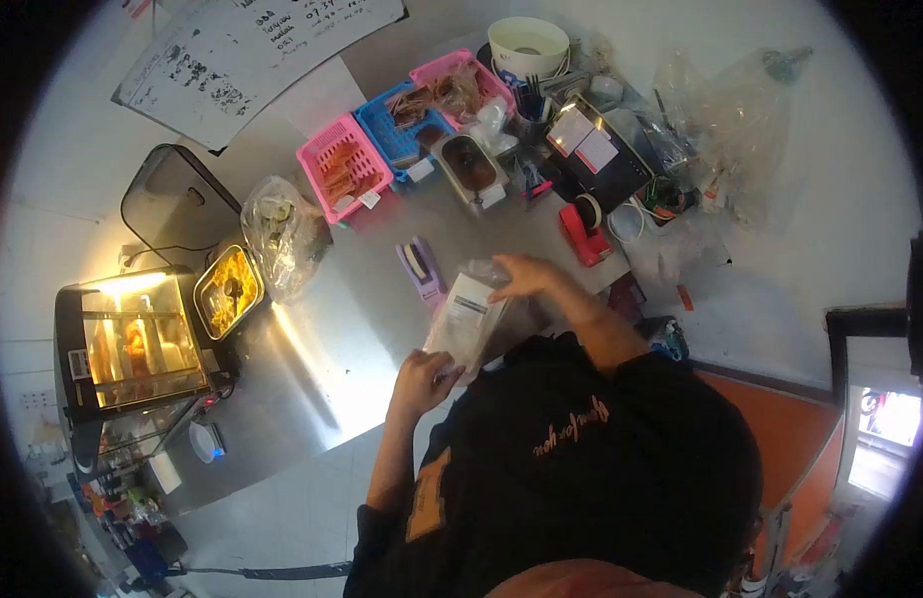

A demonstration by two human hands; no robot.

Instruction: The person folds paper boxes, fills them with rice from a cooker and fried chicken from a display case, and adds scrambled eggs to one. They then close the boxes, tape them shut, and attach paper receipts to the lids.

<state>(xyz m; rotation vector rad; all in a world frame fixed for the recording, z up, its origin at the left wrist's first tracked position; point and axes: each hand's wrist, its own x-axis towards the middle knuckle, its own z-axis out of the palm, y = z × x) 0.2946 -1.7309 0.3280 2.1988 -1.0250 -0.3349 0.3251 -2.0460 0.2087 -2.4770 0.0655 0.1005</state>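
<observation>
Both hands are on a flat white packet [468,321] with a dark printed label and clear plastic around it, held at a slant over the front of the steel table. My left hand [422,383] pinches its near end with bent fingers. At the far right corner, my right hand [526,278] has its fingers closed over the edge beside some crumpled clear plastic [484,269]. A purple tape dispenser [420,269] lies just beyond the packet, to the left. The underside of the packet is hidden.
Pink basket [317,169], blue basket [382,125] and a metal container [471,169] line the back. A red tape dispenser [584,239] is at right. On the left stand a lit display warmer [133,344], a tray of yellow food [228,291] and a plastic bag [284,239].
</observation>
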